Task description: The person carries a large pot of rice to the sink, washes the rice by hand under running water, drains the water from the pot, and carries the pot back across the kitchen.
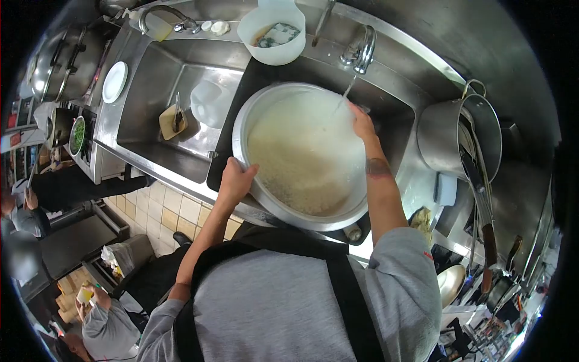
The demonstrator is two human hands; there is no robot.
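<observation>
A large round metal pot (240,130) stands tilted in the right sink basin, holding cloudy whitish water with pale grains, perhaps rice, low in it. My left hand (237,181) grips its rim at the left, thumb over the edge. My right hand (362,122) is at the upper right rim, fingers closed around it beside the stream. Water runs from the right faucet (364,51) down into the pot near that hand. Part of the right hand's fingers is hidden by the rim.
The left basin (157,108) holds a translucent jug (208,104) and a yellowish container (173,122). A white tub (271,45) sits behind the pot. A tall metal pot (443,136) with utensils stands right. Co-workers (111,329) are at the lower left.
</observation>
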